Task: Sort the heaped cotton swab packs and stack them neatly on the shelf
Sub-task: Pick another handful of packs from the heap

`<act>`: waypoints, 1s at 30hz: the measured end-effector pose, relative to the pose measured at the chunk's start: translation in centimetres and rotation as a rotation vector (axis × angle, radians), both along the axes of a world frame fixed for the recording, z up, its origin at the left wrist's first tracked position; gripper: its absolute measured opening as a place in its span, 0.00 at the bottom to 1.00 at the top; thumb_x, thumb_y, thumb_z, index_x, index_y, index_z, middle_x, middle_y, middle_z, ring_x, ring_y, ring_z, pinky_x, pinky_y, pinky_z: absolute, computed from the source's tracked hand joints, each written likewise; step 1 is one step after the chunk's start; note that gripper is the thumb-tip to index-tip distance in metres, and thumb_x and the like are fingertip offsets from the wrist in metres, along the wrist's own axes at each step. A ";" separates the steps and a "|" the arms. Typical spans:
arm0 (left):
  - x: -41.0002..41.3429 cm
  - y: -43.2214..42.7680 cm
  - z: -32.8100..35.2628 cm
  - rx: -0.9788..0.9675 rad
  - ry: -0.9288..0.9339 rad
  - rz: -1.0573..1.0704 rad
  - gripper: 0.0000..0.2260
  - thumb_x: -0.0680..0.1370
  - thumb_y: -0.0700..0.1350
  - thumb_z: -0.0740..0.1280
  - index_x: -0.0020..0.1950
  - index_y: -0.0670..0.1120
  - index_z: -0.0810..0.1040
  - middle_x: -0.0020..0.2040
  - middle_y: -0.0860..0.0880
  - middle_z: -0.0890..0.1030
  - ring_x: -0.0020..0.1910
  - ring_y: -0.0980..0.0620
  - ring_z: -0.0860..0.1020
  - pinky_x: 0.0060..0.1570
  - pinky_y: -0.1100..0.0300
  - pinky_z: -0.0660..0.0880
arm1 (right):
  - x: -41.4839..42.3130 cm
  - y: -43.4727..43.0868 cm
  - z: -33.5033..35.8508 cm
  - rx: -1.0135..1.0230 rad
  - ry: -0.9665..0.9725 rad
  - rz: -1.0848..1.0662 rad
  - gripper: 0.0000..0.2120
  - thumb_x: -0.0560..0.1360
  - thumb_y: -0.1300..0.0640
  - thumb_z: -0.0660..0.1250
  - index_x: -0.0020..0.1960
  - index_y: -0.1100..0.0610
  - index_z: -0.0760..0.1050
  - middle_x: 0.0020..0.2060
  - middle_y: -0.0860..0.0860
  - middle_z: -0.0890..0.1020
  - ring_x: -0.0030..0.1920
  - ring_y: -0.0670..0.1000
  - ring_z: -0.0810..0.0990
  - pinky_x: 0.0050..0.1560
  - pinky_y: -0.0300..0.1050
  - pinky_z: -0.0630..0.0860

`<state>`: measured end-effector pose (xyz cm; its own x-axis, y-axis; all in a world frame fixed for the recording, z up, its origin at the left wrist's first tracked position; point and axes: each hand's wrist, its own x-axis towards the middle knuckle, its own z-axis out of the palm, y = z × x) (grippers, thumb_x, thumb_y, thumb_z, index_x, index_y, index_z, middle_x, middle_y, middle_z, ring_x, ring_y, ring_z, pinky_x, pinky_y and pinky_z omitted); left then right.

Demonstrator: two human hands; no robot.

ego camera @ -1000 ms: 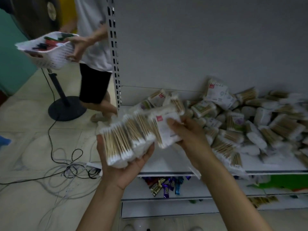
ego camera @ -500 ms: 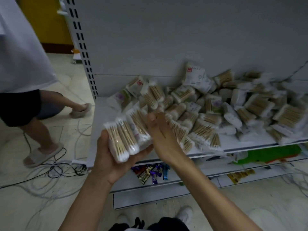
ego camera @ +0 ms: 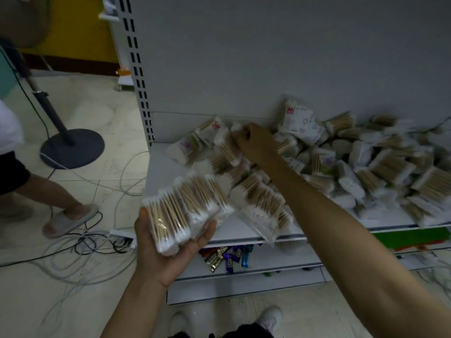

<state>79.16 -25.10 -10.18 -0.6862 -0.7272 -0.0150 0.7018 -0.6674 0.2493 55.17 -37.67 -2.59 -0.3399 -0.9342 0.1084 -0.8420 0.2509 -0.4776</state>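
clear cotton swab packs (ego camera: 361,164) heaped on white shelf (ego camera: 234,228).

A single wide-angle camera sits on the person's head and looks forward and steeply down. It faces the white shelf (ego camera: 158,174) from close range. The back panel (ego camera: 268,57) fills the frame from 11 to 2 o'clock, and straight lines bend toward the edges. The left hand (ego camera: 168,247), holding a bundle of packs (ego camera: 185,211), lies very near the lens at 7 o'clock. The right hand (ego camera: 256,145) sits just above centre, gripping a pack (ego camera: 227,147) at the heap of cotton swab packs (ego camera: 366,172). The wearer's own shoes (ego camera: 269,315) show at 6 o'clock, and the floor (ego camera: 85,191) and a fan stand (ego camera: 72,147) at 9 o'clock.
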 end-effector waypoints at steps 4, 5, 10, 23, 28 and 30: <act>-0.7 -0.7 1.5 0.011 -0.027 -0.057 0.28 0.80 0.60 0.53 0.74 0.44 0.66 0.76 0.41 0.62 0.76 0.39 0.55 0.74 0.44 0.43 | -0.9 1.9 1.8 -0.230 -0.149 -0.110 0.14 0.81 0.54 0.57 0.37 0.58 0.64 0.33 0.55 0.72 0.36 0.54 0.73 0.37 0.46 0.66; -1.0 -1.1 2.2 -0.011 -0.015 -0.067 0.28 0.80 0.60 0.54 0.73 0.44 0.67 0.76 0.41 0.63 0.76 0.39 0.56 0.74 0.44 0.44 | -1.1 3.1 2.7 -0.293 -0.243 -0.148 0.15 0.80 0.55 0.57 0.35 0.56 0.63 0.31 0.54 0.71 0.33 0.52 0.71 0.36 0.45 0.65; -4.5 -1.3 3.1 0.214 0.102 -0.154 0.36 0.80 0.67 0.45 0.70 0.43 0.72 0.72 0.41 0.69 0.73 0.37 0.64 0.68 0.39 0.60 | -1.9 12.1 6.4 -0.319 -0.602 -0.198 0.16 0.80 0.56 0.58 0.36 0.62 0.65 0.33 0.56 0.69 0.33 0.48 0.68 0.36 0.43 0.63; -24.5 15.1 4.8 -0.182 0.034 -0.474 0.27 0.82 0.54 0.56 0.75 0.39 0.62 0.74 0.38 0.64 0.74 0.39 0.60 0.73 0.39 0.47 | -14.0 38.2 3.8 -0.406 -0.603 -0.353 0.31 0.71 0.32 0.61 0.61 0.56 0.74 0.56 0.50 0.80 0.57 0.52 0.78 0.55 0.54 0.77; -34.1 23.6 4.8 -0.195 0.069 -0.633 0.30 0.79 0.55 0.62 0.75 0.39 0.63 0.73 0.36 0.65 0.73 0.36 0.62 0.73 0.36 0.49 | -21.0 48.0 4.3 -0.448 -0.569 -0.473 0.12 0.77 0.46 0.64 0.55 0.52 0.76 0.46 0.49 0.82 0.47 0.51 0.80 0.51 0.59 0.77; -37.0 25.6 5.1 -0.174 0.100 -0.685 0.28 0.80 0.52 0.61 0.74 0.37 0.64 0.73 0.35 0.65 0.73 0.36 0.61 0.74 0.39 0.49 | -23.4 51.1 4.3 -0.453 -0.579 -0.496 0.04 0.78 0.51 0.64 0.51 0.49 0.77 0.43 0.49 0.82 0.44 0.50 0.81 0.49 0.57 0.79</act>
